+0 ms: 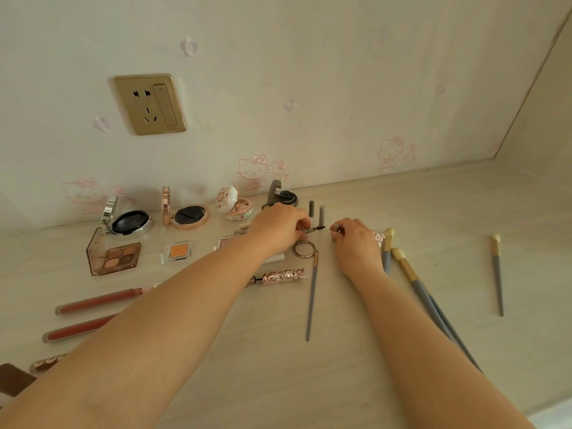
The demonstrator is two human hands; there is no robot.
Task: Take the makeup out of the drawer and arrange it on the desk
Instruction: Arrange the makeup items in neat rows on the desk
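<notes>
Against a wall papered with pink cartoon cats, the pale counter already carries most of the makeup: open compacts, an eyeshadow palette, lip tubes and brushes. The left hand pinches a small spoolie brow pencil; the right hand grips its grey cap. Little seems left; the drawer is out of view.

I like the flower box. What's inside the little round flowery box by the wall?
The flowery box stands open, lid tilted up. Inside the base, pale peach sections show. The left hand sits just in front, and what lies deeper in the base cannot be seen.
</notes>
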